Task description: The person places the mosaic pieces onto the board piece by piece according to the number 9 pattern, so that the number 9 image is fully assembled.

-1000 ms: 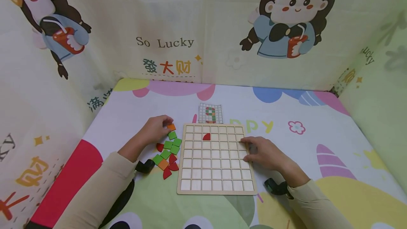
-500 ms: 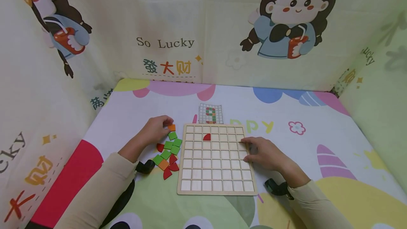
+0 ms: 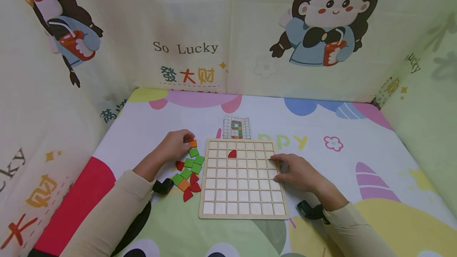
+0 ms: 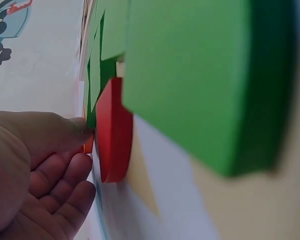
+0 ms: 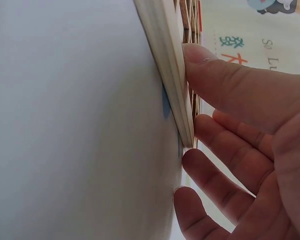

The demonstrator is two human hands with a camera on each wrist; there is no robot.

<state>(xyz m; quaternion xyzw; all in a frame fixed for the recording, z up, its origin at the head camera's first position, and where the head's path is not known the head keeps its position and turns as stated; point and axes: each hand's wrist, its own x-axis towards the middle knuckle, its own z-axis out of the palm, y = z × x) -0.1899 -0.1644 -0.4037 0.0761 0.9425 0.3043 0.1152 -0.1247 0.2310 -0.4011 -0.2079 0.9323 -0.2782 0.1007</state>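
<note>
One flat orange square tile lies on the table beside a pale wooden gridded board's far-left corner, towards the table's left edge. Left hand: grip nearly closed, pinching this tile. Right hand: grip loosely spread, touching the board's right side.

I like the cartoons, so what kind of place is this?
Perhaps a play corner: cartoon sheets rise behind and beside a colourful tabletop, where a wooden grid board and small tiles lie.

The cream printed cloth wall says "So Lucky" and "發大财". The white patterned tablecloth says "PPY". The white gridded card shows a 9.
</note>
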